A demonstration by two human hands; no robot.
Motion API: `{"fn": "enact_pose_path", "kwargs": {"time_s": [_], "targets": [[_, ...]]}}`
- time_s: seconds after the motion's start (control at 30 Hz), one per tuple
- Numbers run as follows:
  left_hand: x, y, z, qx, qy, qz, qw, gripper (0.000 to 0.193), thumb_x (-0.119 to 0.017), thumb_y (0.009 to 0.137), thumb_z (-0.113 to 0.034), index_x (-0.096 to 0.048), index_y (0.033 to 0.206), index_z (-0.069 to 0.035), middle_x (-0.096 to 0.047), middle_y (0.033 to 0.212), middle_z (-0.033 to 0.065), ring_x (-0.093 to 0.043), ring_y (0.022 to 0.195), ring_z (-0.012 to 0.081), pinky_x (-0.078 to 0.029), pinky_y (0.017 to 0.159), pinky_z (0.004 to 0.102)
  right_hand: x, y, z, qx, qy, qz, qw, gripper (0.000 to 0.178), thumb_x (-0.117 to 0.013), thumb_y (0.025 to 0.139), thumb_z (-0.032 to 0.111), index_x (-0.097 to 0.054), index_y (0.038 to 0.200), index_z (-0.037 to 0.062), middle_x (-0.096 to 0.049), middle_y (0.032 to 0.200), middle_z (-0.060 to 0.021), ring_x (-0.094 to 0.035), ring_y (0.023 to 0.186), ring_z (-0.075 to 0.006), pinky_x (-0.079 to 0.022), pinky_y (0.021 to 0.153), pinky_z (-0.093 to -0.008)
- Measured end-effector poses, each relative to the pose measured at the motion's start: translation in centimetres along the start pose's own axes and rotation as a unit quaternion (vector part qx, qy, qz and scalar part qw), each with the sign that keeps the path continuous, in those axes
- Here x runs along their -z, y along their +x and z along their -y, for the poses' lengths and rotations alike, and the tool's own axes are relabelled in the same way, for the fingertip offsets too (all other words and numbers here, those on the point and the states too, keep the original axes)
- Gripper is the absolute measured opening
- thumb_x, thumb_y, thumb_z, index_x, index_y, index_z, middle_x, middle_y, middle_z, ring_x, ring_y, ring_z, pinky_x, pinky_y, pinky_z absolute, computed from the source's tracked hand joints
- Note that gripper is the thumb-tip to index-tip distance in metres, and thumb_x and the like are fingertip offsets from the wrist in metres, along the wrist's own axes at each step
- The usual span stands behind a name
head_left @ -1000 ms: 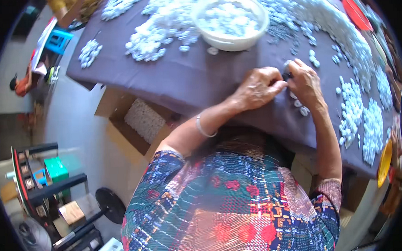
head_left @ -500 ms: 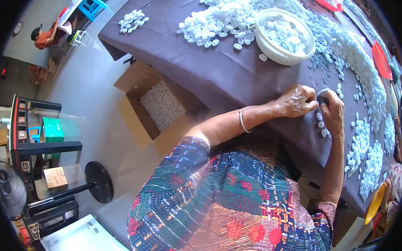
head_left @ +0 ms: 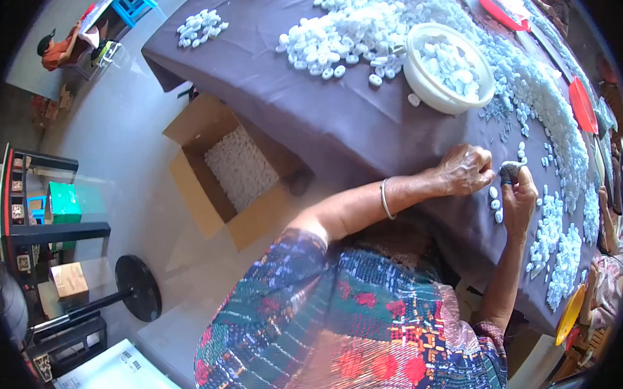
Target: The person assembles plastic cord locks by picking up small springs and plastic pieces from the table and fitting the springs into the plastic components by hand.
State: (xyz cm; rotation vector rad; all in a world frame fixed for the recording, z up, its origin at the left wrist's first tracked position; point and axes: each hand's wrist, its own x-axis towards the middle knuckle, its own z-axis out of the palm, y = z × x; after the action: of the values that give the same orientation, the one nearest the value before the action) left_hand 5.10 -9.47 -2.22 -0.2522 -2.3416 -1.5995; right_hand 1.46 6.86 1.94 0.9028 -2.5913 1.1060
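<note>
My left hand (head_left: 467,169), with a bangle (head_left: 385,199) at its wrist, is closed over the near part of the dark tablecloth (head_left: 335,110). Its fingers are curled, and whatever they grip is hidden. Just to its right, my right hand (head_left: 519,203) wears a dark finger cover with a pale tip (head_left: 511,170). Its thumb and index finger are bent together; anything between them is too small to make out. Several small white oval pieces (head_left: 495,204) with holes lie between the two hands. Beyond them stands a cream bowl (head_left: 417,75) filled with similar pieces.
Heaps of white pieces (head_left: 343,33) spread over the far and right parts of the table. Red trays (head_left: 583,106) and a yellow one (head_left: 570,315) sit along the right side, near other people. A cardboard box (head_left: 192,168) of white pieces stands on the floor at left.
My hands have drawn slightly apart, after being almost touching. The right hand's finger cover shows more plainly now. The whole view has shifted a little.
</note>
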Motion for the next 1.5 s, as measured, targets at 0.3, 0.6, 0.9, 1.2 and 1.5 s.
{"fn": "enact_pose_path", "kwargs": {"time_s": [0.3, 0.6, 0.9, 1.2, 1.5], "targets": [[0.2, 0.0, 0.2, 0.029, -0.004, 0.021, 0.999, 0.023, -0.060, 0.078, -0.023, -0.062, 0.080, 0.000, -0.063, 0.080, 0.0181, -0.062, 0.078, 0.0338, -0.048, 0.070, 0.0420, -1.5, 1.2, 1.1, 0.011, -0.057, -0.029, 0.998, 0.024, -0.053, 0.066, -0.005, -0.059, 0.089, -0.0009, -0.056, 0.080, -0.0128, -0.058, 0.074, -0.0253, -0.045, 0.069, -0.0330], [-0.8, 0.5, 1.6, -0.027, 0.011, -0.015, 0.999, 0.025, -0.054, 0.077, -0.027, -0.063, 0.077, -0.004, -0.063, 0.076, 0.0187, -0.062, 0.073, 0.0360, -0.048, 0.068, 0.0456, -2.4, 3.4, -0.1, 0.079, -0.094, -0.024, 0.992, 0.029, -0.050, 0.067, -0.007, -0.063, 0.092, 0.0008, -0.062, 0.086, -0.0114, -0.061, 0.077, -0.0189, -0.049, 0.068, -0.0297], [0.0, 0.2, 1.4, -0.020, 0.005, 0.015, 1.000, 0.027, -0.059, 0.082, -0.025, -0.062, 0.082, 0.002, -0.062, 0.076, 0.0197, -0.062, 0.072, 0.0319, -0.048, 0.065, 0.0402, -2.7, 2.7, 1.1, -0.004, -0.063, -0.042, 0.997, 0.029, -0.052, 0.069, -0.003, -0.062, 0.095, 0.0035, -0.063, 0.079, -0.0124, -0.061, 0.074, -0.0203, -0.048, 0.070, -0.0305], [0.3, 0.6, 1.6, -0.032, 0.011, 0.014, 0.999, 0.028, -0.060, 0.079, -0.027, -0.063, 0.079, 0.001, -0.063, 0.076, 0.0199, -0.063, 0.072, 0.0326, -0.049, 0.065, 0.0406, -2.8, 3.0, -0.9, 0.032, -0.030, -0.058, 0.997, 0.015, -0.057, 0.072, 0.005, -0.063, 0.085, 0.0043, -0.061, 0.080, -0.0149, -0.060, 0.076, -0.0300, -0.047, 0.069, -0.0366], [0.8, 1.0, 0.8, -0.026, -0.015, 0.024, 0.999, 0.026, -0.061, 0.080, -0.023, -0.063, 0.077, 0.003, -0.063, 0.068, 0.0180, -0.063, 0.063, 0.0253, -0.048, 0.061, 0.0362, -0.3, 2.2, -3.2, -0.104, 0.231, -0.084, 0.964, 0.025, -0.047, 0.080, -0.002, -0.064, 0.097, 0.0060, -0.065, 0.081, -0.0020, -0.057, 0.071, -0.0050, -0.045, 0.062, -0.0194]]}}
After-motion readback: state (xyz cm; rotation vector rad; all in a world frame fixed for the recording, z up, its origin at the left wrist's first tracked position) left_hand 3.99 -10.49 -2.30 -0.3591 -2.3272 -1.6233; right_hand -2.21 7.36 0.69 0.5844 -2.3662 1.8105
